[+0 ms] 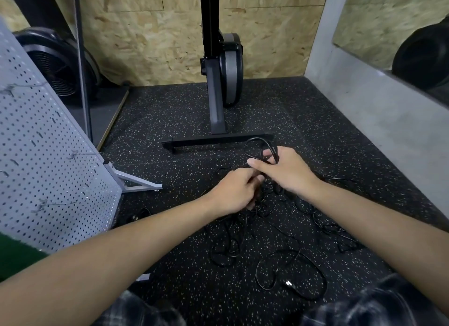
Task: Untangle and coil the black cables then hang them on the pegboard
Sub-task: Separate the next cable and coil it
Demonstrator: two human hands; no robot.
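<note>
Gripping cable loop (pixel 257 138): right hand (pixel 289 172) | left hand (pixel 233 192) pinching tangled cables (pixel 226 248) | machine base (pixel 218 141) just beyond | pegboard (pixel 48 155) leftward

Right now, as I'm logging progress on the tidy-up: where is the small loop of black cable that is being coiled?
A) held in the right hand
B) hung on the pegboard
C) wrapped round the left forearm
A: the right hand grips the cable loop, which sticks up past its fingers, while the left hand grips part of the cable tangle beside it.
</note>
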